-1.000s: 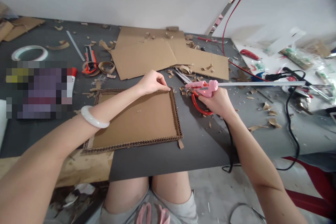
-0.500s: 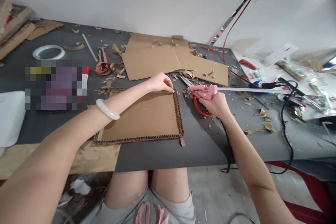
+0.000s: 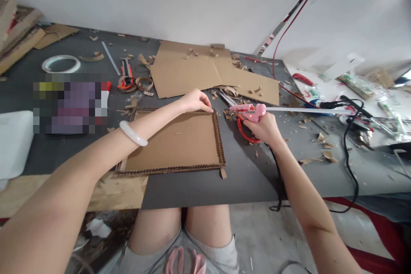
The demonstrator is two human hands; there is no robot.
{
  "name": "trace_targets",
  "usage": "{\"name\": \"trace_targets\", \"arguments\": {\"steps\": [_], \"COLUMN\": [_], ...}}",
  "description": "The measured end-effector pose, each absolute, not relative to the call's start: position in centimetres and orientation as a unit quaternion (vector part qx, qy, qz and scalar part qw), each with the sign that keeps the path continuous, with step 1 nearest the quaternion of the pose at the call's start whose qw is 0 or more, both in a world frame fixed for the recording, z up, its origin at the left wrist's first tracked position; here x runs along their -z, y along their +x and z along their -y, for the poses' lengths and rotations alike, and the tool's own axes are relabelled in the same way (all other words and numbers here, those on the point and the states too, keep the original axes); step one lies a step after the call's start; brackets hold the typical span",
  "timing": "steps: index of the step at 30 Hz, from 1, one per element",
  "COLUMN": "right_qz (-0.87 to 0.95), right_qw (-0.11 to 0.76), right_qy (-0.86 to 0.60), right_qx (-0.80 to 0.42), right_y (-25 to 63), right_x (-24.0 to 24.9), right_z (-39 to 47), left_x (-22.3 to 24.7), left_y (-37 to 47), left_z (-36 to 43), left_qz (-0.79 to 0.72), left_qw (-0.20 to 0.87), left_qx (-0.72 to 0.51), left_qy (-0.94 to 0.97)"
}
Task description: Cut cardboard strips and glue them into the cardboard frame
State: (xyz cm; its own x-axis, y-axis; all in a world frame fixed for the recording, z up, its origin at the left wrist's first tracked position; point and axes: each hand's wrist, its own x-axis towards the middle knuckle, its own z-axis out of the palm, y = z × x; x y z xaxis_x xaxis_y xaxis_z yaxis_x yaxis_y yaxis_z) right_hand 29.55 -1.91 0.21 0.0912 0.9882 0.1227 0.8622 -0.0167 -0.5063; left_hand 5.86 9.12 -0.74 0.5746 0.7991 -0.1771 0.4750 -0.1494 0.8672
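A shallow cardboard tray (image 3: 173,143) with low corrugated walls lies flat before me. My left hand (image 3: 197,101) reaches across it, thumb and fingertips pinched at the wall of its far right corner. Right of the tray, my right hand (image 3: 265,127) is wrapped round the handle of a pink glue gun (image 3: 248,111). The gun's nozzle points left, towards that corner but apart from it. A long whitish glue stick (image 3: 302,110) sticks out of its back end. Under the gun lie scissors (image 3: 247,137) with red handles, partly covered by the gun and hand.
Cardboard sheets (image 3: 192,70) lie behind the tray, with scraps scattered around. A white ring (image 3: 61,64), an orange-and-grey tool (image 3: 126,75) and a blurred-out item (image 3: 75,107) are at left. A black cable (image 3: 346,154) loops at right, near a red-handled tool (image 3: 303,79).
Both hands hold the same places, the left at the tray's corner and the right on the glue gun. Only a slight shift of the view shows.
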Motion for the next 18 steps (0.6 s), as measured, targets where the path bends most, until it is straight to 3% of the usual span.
{"name": "trace_targets", "arguments": {"steps": [18], "right_qz": [0.645], "right_qw": [0.214], "right_qy": [-0.724], "right_qx": [-0.120], "right_y": [29.8], "right_x": [0.1], "right_z": [1.8], "left_x": [1.6], "left_y": [5.4], "left_z": [-9.9], "left_qz": [-0.426], "left_qw": [0.518], "left_qx": [-0.190], "left_qy": [0.717]}}
